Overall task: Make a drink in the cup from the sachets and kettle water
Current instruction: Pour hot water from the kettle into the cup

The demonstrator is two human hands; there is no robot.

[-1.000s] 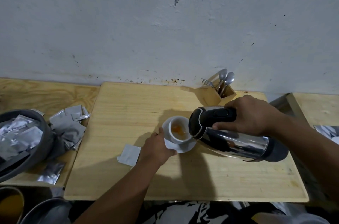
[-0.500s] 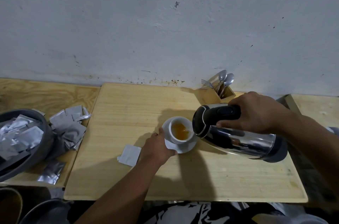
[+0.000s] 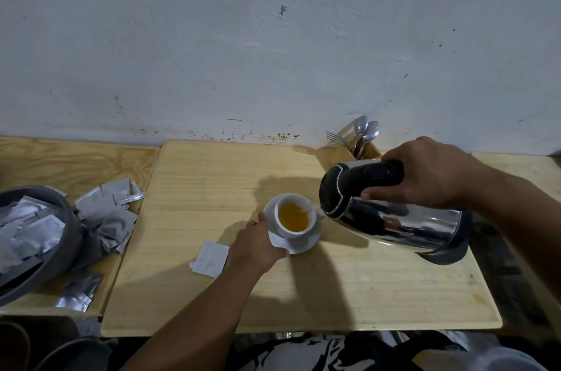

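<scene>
A white cup (image 3: pixel 283 229) with orange liquid inside stands on a white saucer (image 3: pixel 306 244) in the middle of the pale wooden board (image 3: pixel 349 288). My left hand (image 3: pixel 256 244) grips the saucer's left rim. My right hand (image 3: pixel 428 171) is closed on the black handle of a steel kettle (image 3: pixel 394 221), which is tilted with its spout at the cup's right rim. A thin stream of water runs into the cup. One white sachet (image 3: pixel 211 258) lies flat on the board just left of my left hand.
A grey bowl (image 3: pixel 65 244) full of silver sachets sits at the far left, with several more sachets (image 3: pixel 104 212) spilled beside it. A wooden holder (image 3: pixel 365 150) with spoons and a fork stands against the wall behind the kettle.
The liquid in the cup has risen and turned a fuller orange. The kettle has lifted and shifted slightly right while staying tilted over the cup. My left hand stays on the saucer.
</scene>
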